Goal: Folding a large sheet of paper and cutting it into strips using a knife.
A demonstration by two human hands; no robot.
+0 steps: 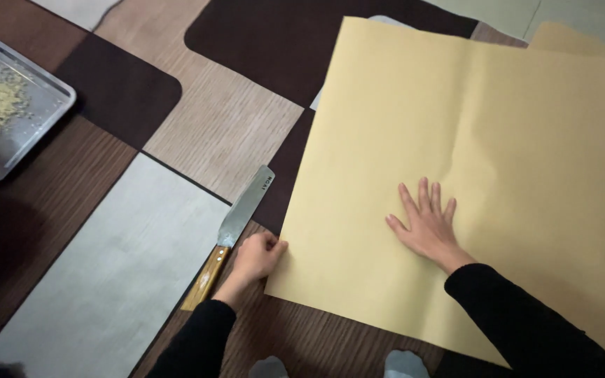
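A large sheet of tan paper (498, 140) lies flat on the patterned floor mat, with fold creases across it. My right hand (426, 224) rests flat on the sheet, fingers spread. At the sheet's left edge, near the lower corner, my left hand (257, 255) has its fingers curled and touches or pinches that edge. Just left of that hand lies a long flat metal blade with a wooden handle (236, 220), pointing up and to the right. Both my arms wear black sleeves.
A metal tray (57, 105) with yellowish crumbs sits at the far left. The floor mat (225, 126) has brown, beige and grey wood-look patches. My two grey-socked feet (404, 365) show at the bottom edge. Another tan sheet (568, 38) peeks out at top right.
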